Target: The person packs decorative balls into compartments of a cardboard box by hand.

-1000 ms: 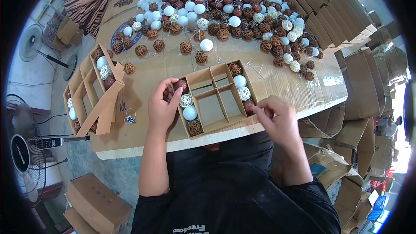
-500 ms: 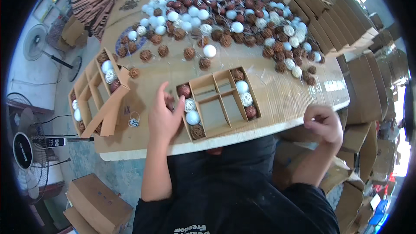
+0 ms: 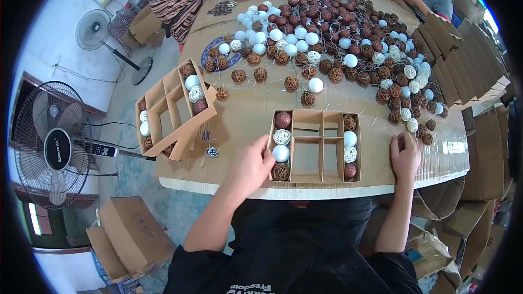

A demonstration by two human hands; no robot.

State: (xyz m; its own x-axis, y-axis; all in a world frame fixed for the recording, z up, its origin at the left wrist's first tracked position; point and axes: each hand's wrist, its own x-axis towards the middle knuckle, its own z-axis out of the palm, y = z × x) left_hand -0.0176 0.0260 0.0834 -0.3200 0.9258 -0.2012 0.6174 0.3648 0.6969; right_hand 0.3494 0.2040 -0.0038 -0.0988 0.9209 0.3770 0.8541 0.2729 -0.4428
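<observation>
A divided cardboard box (image 3: pixel 313 179) lies square in front of me at the table's near edge. Its left column holds a dark red glitter ball (image 3: pixel 283 120), a white woven ball, a smooth white ball and a brown rattan ball (image 3: pixel 281 172). The right column has the same kinds in another order; the middle compartments hold no balls. My left hand (image 3: pixel 248 169) grips the box's left wall, thumb near the front corner. Right of the box, apart from it, my right hand (image 3: pixel 406 158) rests on the table with curled fingers; what they hold, if anything, is hidden.
A second divided box (image 3: pixel 177 109) with balls sits tilted at the left, beside a small ring of metal bits (image 3: pixel 212 149). Loose balls on wires (image 3: pixel 338 27) heap across the far table. Cardboard stacks (image 3: pixel 468 71) stand right, fans (image 3: pixel 57 147) left. Two people work at the far side.
The box has turned from slanted to square with the table edge. My left hand has closed in on its left side, and my right hand has come down onto the table. The view has shifted.
</observation>
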